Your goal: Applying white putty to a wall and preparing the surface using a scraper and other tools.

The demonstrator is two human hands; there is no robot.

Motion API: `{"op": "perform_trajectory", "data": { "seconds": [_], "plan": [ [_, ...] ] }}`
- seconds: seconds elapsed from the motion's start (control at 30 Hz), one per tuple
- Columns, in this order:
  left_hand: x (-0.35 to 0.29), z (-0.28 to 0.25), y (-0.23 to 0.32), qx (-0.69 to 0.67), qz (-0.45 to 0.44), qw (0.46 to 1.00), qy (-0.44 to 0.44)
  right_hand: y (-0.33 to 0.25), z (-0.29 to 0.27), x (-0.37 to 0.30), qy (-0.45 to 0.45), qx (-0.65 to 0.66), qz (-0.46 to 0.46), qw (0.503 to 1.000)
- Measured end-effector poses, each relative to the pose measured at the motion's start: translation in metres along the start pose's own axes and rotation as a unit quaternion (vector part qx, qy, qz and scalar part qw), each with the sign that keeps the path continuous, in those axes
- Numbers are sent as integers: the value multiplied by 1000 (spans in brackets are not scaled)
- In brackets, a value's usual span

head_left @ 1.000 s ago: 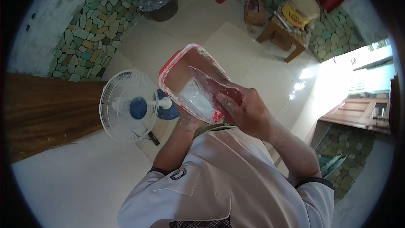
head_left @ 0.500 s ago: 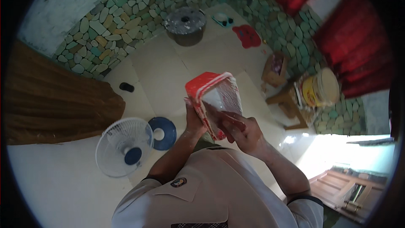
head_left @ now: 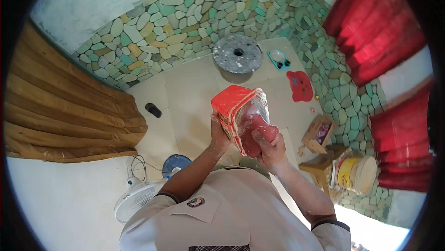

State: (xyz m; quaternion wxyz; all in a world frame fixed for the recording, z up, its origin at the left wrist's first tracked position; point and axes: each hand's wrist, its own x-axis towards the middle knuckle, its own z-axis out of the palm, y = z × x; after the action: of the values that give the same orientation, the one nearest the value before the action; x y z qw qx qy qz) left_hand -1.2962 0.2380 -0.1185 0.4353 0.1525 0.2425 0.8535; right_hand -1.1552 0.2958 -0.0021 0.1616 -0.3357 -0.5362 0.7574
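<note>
Pale beige shirt [head_left: 269, 204], short sleeves [head_left: 334, 234] edged in black, round chest badge [head_left: 195, 202], and apparently dark plaid trim [head_left: 219, 248] below.

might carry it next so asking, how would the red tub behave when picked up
The red tub is probably stiff, since its walls look straight in the left hand. Pale smears around its rim may make it slippery there.

From my end I saw a red tub [head_left: 230, 99] smeared off-white, dull-red scraper [head_left: 262, 127], brown curtain [head_left: 69, 107], red curtains [head_left: 378, 26], green-grey-tan stone-patterned wall [head_left: 178, 28], white-speckled grey lid [head_left: 225, 57], beige shirt [head_left: 227, 204].
</note>
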Motion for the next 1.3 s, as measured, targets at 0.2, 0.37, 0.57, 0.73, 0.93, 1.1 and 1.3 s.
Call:
{"op": "perform_trajectory", "data": {
  "seconds": [0.2, 0.37, 0.57, 0.73, 0.93, 1.1, 1.3],
  "plan": [
    [94, -33, 24, -2, 76, 997, 17, -19, 5, 114, -94, 67, 0, 993],
    [170, -44, 46, 63, 96, 992, 53, -55, 7, 209, -174, -28, -50, 983],
    [245, -67, 80, 99, 151, 979, 94, -87, 32, 311, -226, 46, -7, 973],
    [283, -80, 112, 131, 229, 960, 97, -109, 70, 372, -230, 54, 80, 968],
    [316, -121, 177, 75, 242, 954, 158, -106, 140, 434, -249, -17, 78, 965],
    [336, -146, 258, 18, 259, 950, 173, -125, 226, 462, -289, -31, 7, 957],
    [352, -197, 339, 66, 281, 940, 180, -130, 314, 494, -294, -25, 19, 955]
  ]
}}
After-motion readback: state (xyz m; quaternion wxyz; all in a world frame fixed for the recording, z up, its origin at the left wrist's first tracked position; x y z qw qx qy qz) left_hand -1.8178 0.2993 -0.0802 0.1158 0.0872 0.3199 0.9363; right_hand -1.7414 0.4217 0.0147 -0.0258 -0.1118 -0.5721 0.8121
